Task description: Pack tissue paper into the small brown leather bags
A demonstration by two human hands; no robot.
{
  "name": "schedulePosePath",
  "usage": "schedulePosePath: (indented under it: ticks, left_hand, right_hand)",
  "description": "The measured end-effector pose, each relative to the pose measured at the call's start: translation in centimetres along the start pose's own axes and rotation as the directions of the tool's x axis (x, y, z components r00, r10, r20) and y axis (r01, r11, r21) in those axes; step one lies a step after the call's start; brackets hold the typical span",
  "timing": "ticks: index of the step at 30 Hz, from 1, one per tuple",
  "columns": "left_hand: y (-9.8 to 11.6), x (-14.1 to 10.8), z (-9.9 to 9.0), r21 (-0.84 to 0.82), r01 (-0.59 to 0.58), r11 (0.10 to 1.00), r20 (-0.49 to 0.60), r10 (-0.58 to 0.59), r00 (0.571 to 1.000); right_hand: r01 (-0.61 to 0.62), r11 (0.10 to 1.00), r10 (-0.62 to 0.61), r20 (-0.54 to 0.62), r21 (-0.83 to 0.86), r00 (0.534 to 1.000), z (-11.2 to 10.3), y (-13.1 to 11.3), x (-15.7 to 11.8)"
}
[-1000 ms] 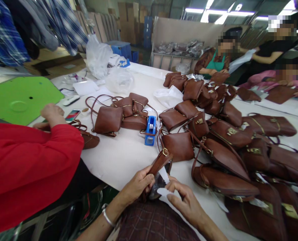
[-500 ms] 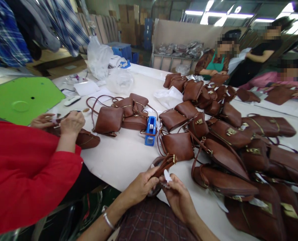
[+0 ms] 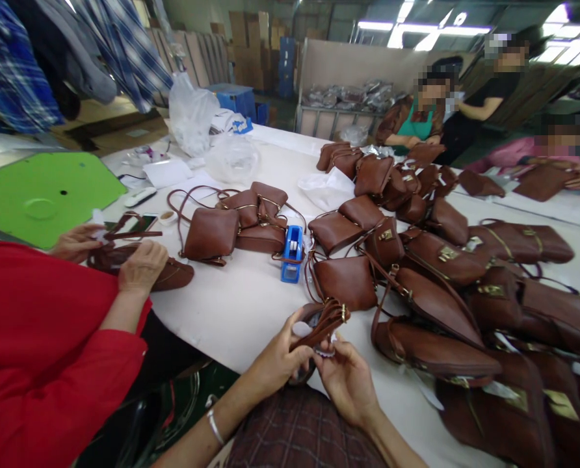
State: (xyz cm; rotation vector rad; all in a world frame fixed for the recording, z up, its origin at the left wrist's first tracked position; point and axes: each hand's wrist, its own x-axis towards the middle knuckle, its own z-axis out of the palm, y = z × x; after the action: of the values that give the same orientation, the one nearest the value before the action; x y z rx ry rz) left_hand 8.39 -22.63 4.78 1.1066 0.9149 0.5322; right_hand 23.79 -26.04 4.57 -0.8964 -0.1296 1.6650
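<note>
White paper (image 3: 300,329) no longer stands up beside the folded strap (image 3: 322,327); it now seems partly wrapped round it. Near the surface's (image 3: 251,309) edge, the left hand (image 3: 281,356) grips the strap; the right hand (image 3: 351,378) pinches paper.

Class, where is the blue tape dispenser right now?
At the centre of the head view, the dispenser sits on the white table, with brown bags close on both sides.

We observe the left hand (image 3: 281,356) clasping a folded brown strap (image 3: 323,324), the right hand (image 3: 348,378) against it, blue tape dispenser (image 3: 291,255) beyond.
</note>
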Motion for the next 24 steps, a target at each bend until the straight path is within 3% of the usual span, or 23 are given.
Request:
schedulePosePath:
  ticks: [3,5,7,9,10,11,12,13,15,18,21,24]
  left_hand:
    - [0.4,-0.2,-0.1,0.114,-0.025,0.993,-0.001,0.025,1.000]
    - [0.8,-0.3,-0.2,0.147,-0.045,0.988,-0.001,0.046,0.999]
    - [1.1,-0.2,-0.2,0.146,-0.096,0.985,0.010,0.095,0.995]
    - [1.1,0.0,-0.3,0.147,-0.103,0.984,0.008,0.103,0.995]
    - [1.0,0.1,-0.4,0.156,-0.079,0.985,-0.003,0.081,0.997]
    - [0.9,0.2,-0.5,0.170,-0.051,0.984,-0.014,0.054,0.998]
    - [0.7,0.3,-0.5,0.190,-0.038,0.981,-0.025,0.043,0.999]
    - [0.6,0.3,-0.5,0.211,-0.047,0.976,-0.035,0.056,0.998]
    - [0.5,0.3,-0.4,0.238,-0.096,0.967,-0.035,0.107,0.994]
    - [0.5,0.1,-0.2,0.247,-0.146,0.958,-0.016,0.155,0.988]
    - [0.7,-0.2,-0.1,0.294,-0.159,0.943,-0.014,0.170,0.985]
    - [0.7,-0.3,-0.2,0.405,-0.133,0.905,-0.036,0.161,0.986]
  right_hand:
    - [0.034,0.983,-0.030,0.029,-0.178,0.999,-0.1,-0.5,-0.4]
    - [0.123,0.857,-0.079,0.108,-0.500,0.991,0.0,-1.2,-1.0]
    - [0.314,0.521,-0.189,0.252,-0.793,0.949,0.2,-2.0,-1.7]
    - [0.474,0.126,-0.293,0.423,-0.872,0.857,0.6,-2.9,-2.5]
    - [0.513,0.003,-0.314,0.487,-0.858,0.815,0.8,-3.2,-2.8]
    - [0.526,-0.047,-0.306,0.513,-0.849,0.802,1.2,-3.4,-3.0]
    - [0.513,-0.029,-0.274,0.500,-0.858,0.821,1.5,-3.5,-3.2]
    - [0.476,0.046,-0.226,0.455,-0.878,0.861,1.9,-3.5,-3.3]
    - [0.334,0.274,-0.099,0.319,-0.902,0.943,2.8,-3.3,-3.2]
    - [0.104,0.511,0.075,0.165,-0.853,0.983,3.9,-2.7,-2.4]
    - [0.037,0.516,0.090,0.097,-0.856,0.991,4.3,-2.6,-1.3]
    - [0.026,0.386,0.059,0.053,-0.922,0.997,4.4,-2.8,-0.4]
